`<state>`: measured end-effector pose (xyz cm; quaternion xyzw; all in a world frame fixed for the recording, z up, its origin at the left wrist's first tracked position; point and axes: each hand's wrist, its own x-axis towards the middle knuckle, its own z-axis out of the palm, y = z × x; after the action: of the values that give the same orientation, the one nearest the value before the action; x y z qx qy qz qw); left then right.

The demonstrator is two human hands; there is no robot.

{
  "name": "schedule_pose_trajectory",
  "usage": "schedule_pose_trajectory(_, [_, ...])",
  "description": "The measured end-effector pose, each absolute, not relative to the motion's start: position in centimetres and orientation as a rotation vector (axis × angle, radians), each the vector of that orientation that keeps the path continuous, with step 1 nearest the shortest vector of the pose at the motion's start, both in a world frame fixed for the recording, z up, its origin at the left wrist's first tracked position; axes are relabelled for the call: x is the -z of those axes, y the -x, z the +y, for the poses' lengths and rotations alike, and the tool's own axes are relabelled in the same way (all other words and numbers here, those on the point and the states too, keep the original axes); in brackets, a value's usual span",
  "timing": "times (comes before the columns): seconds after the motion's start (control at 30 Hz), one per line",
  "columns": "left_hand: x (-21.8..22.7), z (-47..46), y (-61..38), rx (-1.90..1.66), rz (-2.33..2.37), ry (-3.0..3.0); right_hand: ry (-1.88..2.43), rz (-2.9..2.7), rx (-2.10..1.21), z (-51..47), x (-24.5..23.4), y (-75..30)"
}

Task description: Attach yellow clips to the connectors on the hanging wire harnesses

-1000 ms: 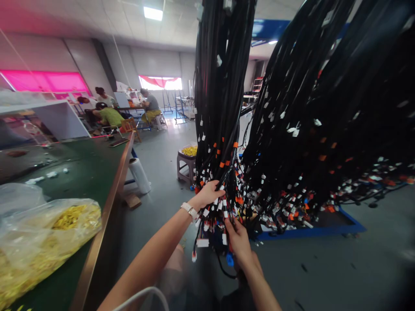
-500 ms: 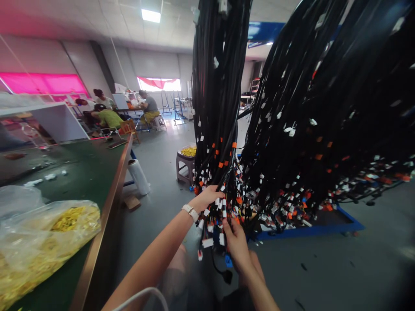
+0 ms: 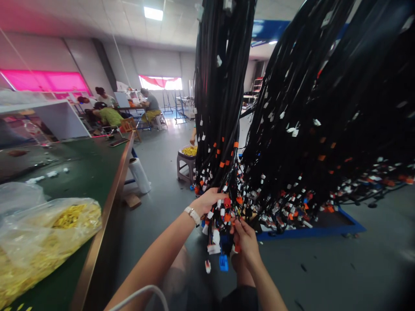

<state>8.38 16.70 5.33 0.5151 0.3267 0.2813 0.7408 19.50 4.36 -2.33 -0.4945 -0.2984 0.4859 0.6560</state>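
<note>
Black wire harnesses (image 3: 223,95) hang in a thick bundle in front of me, their lower ends fanned out into white, orange, red and blue connectors. My left hand (image 3: 209,202) is closed around the wires of one harness, just above its connectors. Lower and to the right, my right hand (image 3: 245,237) pinches wire ends of the same harness; its fingertips partly hide what they grip. An orange connector shows just under those fingers. A blue connector (image 3: 223,262) and a white connector (image 3: 213,249) dangle between and below my hands.
More harnesses (image 3: 301,108) hang at right over a blue-framed cart (image 3: 350,224). At left stands a green-topped table (image 3: 97,160) with a bag of yellow pieces (image 3: 48,237). A stool (image 3: 185,166) holds more yellow pieces, another person's hand (image 3: 193,137) above. People sit at far tables.
My right hand has shifted slightly right and down, fingers now pinched together. The connectors under my hands have swung and spread, showing a red one. Another person's hand has appeared over the stool.
</note>
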Motion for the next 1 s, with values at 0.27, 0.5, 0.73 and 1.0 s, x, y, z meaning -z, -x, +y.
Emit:
schedule_pose_trajectory(0.27, [-5.7, 16.3, -8.2, -0.629, 0.719, -1.105, 1.139, -0.860, -1.143, 3.7, 2.9, -19.2])
schedule_pose_trajectory(0.5, [-6.1, 16.4, -7.9, -0.591, 0.723, -1.064, 1.444, -0.946, -0.687, 6.6, 3.4, -24.4])
schedule_pose_trajectory(0.73, [-6.1, 16.2, -8.0, -0.594, 0.726, -1.057, 1.390, -1.090, -0.601, 13.3, 1.6, -24.0])
schedule_pose_trajectory(1.0, [-6.3, 16.4, -7.3, -0.579, 0.730, -1.084, 1.411, -1.295, -0.705, 13.7, 1.4, -24.5])
